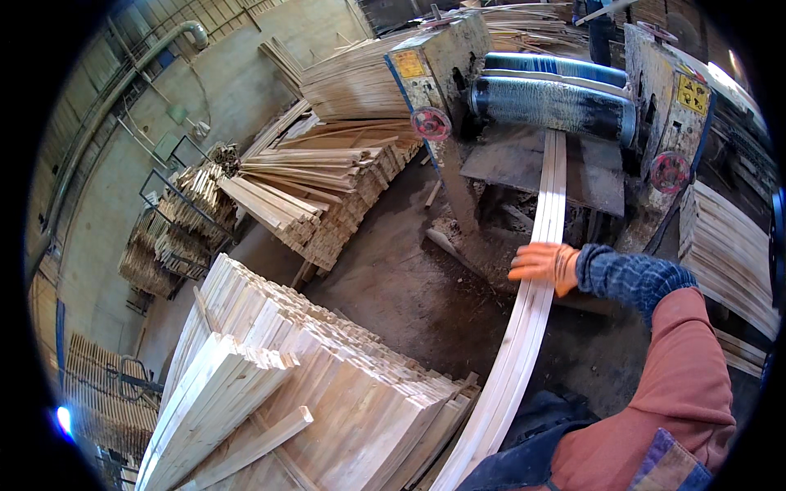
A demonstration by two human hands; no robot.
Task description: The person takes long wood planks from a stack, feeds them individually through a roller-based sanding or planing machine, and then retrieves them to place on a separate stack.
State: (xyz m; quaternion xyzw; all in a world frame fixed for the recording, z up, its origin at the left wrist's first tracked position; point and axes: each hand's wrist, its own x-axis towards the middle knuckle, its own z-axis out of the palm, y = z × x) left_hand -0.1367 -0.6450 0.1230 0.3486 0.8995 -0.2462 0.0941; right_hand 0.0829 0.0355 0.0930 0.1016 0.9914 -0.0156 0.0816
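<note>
My right hand (545, 266), in an orange glove, lies across long pale wooden strips (524, 335). Its fingers stretch out flat over the top of the wood. The strips lie side by side, running from the lower edge up over a dark metal feed plate (595, 173). Their far ends reach a wide ridged roller (544, 102) of a woodworking machine (449, 74); what happens beneath the roller is hidden. A blue patterned cuff and a reddish-brown sleeve cover my right arm. My left hand is out of view.
A big stack of wooden strips (352, 401) stands close on the left, loose pieces on top. Farther back lie another stack (327, 188) and bundles on a rack (184, 221). More strips (725, 245) are piled at right. Red handwheels (431, 123) jut from the machine. A person (601, 37) stands beyond it.
</note>
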